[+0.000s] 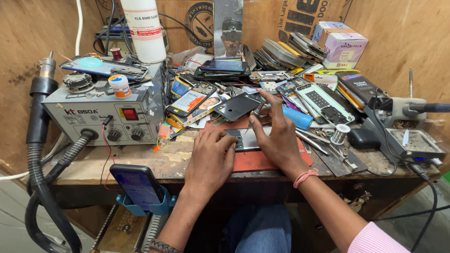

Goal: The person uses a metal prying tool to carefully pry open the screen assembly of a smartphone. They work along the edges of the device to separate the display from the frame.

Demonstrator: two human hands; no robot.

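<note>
left hand point(209, 157): my fingers are curled down, tips pressed on the left end of the phone point(247, 139). Not wrapped round it, more pinning it flat.
right hand point(276, 133): arched over the phone's right part, fingers point(257, 125) bent and loosely spread, index pointing up and away. Looks like something thin is nipped at the tips, but I can't tell what, too small.
phone: opened-up, dark and flat, metal-grey inside, lying face down on the red mat point(255, 160) at the middle front of the worktop point(178, 161). My hands hide most of it.
just behind: a black back cover point(236, 107) tilted up against the pile, almost touching my right fingertips.
pile: heaps of phones and loose screens point(323, 100) across the back, crowding right up to the mat.
right side: tweezers point(311, 142) and a solder spool point(340, 133) just beside my right hand, blue tube point(298, 117) behind it.
left side: grey rework station point(105, 117) with its black hose point(40, 187), well clear.
front edge: a phone in a blue holder point(137, 187), below my left wrist.
</note>
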